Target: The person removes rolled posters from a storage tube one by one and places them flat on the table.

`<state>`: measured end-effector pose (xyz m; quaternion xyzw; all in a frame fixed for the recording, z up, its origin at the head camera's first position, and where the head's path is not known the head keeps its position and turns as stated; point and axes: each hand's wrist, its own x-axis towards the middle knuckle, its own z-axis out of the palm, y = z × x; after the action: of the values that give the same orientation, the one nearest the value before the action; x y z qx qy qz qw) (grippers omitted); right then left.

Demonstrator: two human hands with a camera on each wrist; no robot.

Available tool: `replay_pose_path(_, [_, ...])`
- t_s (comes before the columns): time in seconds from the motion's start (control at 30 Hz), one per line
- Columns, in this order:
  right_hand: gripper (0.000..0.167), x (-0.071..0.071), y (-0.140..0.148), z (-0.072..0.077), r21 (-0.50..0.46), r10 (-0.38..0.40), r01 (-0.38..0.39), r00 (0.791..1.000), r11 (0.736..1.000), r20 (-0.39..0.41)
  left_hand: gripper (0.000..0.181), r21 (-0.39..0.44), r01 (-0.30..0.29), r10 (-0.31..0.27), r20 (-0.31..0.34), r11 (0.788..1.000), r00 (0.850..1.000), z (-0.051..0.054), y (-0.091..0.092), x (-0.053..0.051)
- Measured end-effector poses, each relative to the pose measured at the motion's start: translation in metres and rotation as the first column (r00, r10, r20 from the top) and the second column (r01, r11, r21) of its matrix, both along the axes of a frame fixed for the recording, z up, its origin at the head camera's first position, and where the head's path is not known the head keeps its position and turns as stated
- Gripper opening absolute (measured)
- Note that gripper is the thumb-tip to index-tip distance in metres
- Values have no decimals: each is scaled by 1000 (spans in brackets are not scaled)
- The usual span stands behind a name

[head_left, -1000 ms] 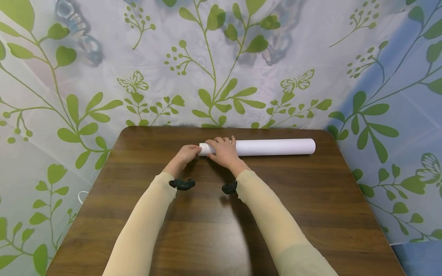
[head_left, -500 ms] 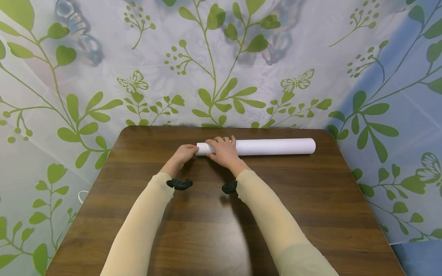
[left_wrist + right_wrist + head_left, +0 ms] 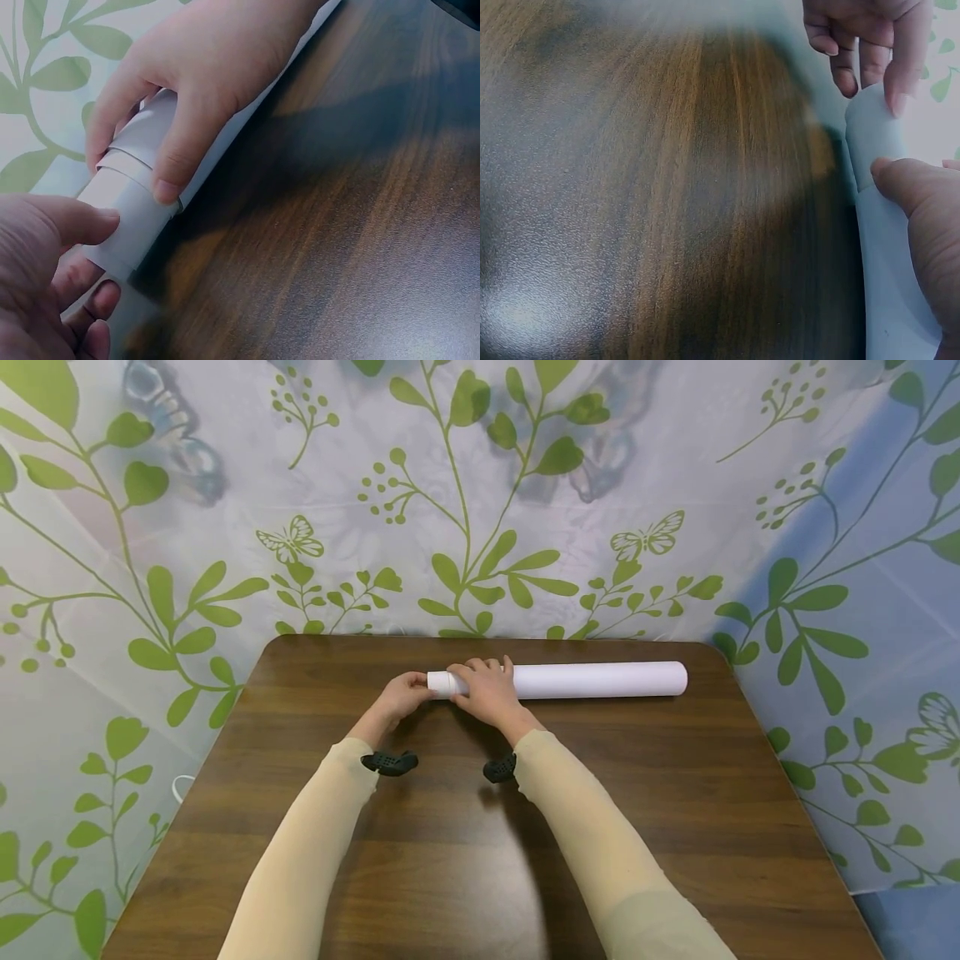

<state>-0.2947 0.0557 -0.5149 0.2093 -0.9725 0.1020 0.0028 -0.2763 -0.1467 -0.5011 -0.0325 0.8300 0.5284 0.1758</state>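
from my remote station i note a white roll (image 3: 600, 680) lying on the brown wood-grain worktop (image 3: 637, 810), near its far edge and roughly parallel to it. the wider end points toward the far right corner. at the opposite end, a narrower end section (image 3: 439, 684) projects toward the left edge.

the left hand (image 3: 402, 695) pinches the tip of this section between thumb and index finger; its other fingers are bent and clear of the surface. whether the index finger enters the end i cannot tell.

the right hand (image 3: 486, 691) grips the roll from above, just beside the left hand: thumb on the near side by the step between the two widths, fingers slightly spread over the far side.

both sleeves are cream; i record a black device (image 3: 390, 763) at the left wrist. a leaf-patterned sheet (image 3: 345, 485) hangs behind the far edge.
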Motion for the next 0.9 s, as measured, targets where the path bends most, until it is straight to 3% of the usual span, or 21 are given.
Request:
replay_pose_path(0.2, [59,1,1,1,-6,0,0,1000,1000,1,46,15,0,1,-50,1000,999,-2,3,2])
replay_pose_path(0.47, [60,2,0,1,-3,2,-2,1000,1000,-12,53,28,9,-7,-54,1000,999,-4,-1,1])
replay_pose_path(0.9, [61,1,-1,1,-1,1,-1,1000,1000,2,50,7,3,-2,-72,1000,997,-6,-9,2])
